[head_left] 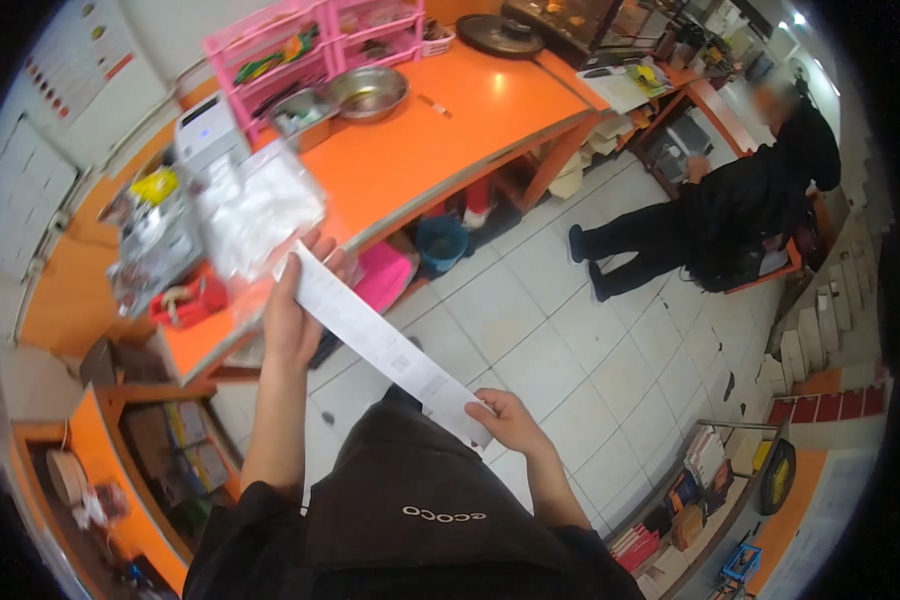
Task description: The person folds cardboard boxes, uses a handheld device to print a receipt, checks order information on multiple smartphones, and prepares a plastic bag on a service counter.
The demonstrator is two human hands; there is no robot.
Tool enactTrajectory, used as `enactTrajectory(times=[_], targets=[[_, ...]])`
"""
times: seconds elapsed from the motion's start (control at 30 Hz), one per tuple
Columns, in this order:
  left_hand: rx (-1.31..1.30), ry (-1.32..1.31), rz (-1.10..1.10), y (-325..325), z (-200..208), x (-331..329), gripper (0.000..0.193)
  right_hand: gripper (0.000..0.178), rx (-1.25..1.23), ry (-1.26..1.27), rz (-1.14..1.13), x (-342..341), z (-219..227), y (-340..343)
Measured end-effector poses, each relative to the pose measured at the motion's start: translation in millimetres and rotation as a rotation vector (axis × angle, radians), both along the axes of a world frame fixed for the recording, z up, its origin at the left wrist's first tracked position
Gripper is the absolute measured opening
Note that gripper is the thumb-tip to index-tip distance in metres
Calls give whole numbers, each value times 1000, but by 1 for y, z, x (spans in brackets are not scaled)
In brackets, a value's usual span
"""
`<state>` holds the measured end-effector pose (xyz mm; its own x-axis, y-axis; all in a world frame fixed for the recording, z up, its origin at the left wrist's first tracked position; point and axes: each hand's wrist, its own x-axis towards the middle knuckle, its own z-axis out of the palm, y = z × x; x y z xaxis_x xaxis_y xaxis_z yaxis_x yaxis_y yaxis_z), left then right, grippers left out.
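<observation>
A long white paper receipt (385, 345) stretches slantwise between my two hands in front of my body. My left hand (300, 290) grips its upper end, with the thumb lying on the paper and the fingers behind. At the lower end, my right hand (510, 418) pinches the strip between thumb and fingers. Faint printing shows along the paper. Just beyond my left hand, a heap of clear plastic bags (260, 205) lies on the orange table (480, 95). A red tape dispenser (188, 302) sits at the table's near left corner.
Behind the bags stands a white label printer (210, 130). Pink shelves (280, 60), a steel bowl (368, 92) and a dark round lid (500, 35) are farther along. Another person (740, 200) in black stands at the right. A teal bin (442, 243) is under the table.
</observation>
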<state>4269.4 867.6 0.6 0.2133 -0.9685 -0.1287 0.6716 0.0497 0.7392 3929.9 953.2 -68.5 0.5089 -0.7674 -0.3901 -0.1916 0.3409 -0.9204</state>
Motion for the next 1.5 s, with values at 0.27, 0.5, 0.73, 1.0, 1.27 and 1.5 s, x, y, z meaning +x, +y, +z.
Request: enactTrajectory(times=[0.27, 0.5, 0.73, 1.0, 1.27, 1.5], targets=[[57, 15, -59, -268, 10, -55, 59, 23, -4, 102, -174, -62, 12, -199], [-145, 13, -353, -514, 54, -143, 58, 21, 116, -48, -340, -115, 23, -374], [-297, -35, -382, -707, 114, -228, 54, 20, 43, -27, -240, -192, 5, -579], [-390, -154, -467, -854, 218, -277, 57, 24, -61, -164, 4, -230, 61, -767], [-386, -157, -435, -930, 263, -311, 60, 28, -270, -181, 151, -257, 86, -857], [-568, -173, -587, -959, 282, -325, 60, 27, -316, -177, 235, -269, 87, -888]])
